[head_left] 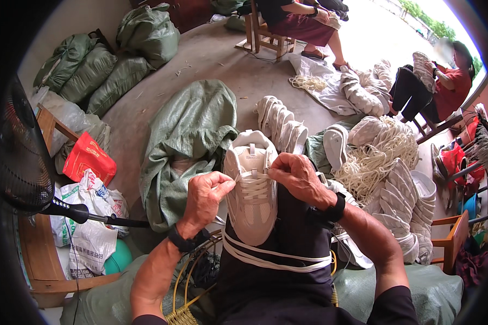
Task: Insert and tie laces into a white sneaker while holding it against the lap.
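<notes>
A beige and white sneaker [252, 216] rests on my dark-trousered lap, its toe towards me and its opening facing away. A pale flat shoelace [254, 189] crosses its tongue in several rows. At the shoe's left edge, my left hand [203, 200] is closed in a pinch on the lace. My right hand [299, 176] pinches the lace at the upper right eyelets, its fingers touching the shoe. More loose white laces [276, 264] loop across my thighs below the toe. The lace ends between my fingertips are mostly hidden.
Green woven sacks [190, 135] lie ahead and at the back left. Stacked pale shoes [398, 197] and a heap of laces [366, 162] stand right. A black fan [27, 151] is at the left. Two people sit beyond, one in a red shirt [454, 89] holding shoes.
</notes>
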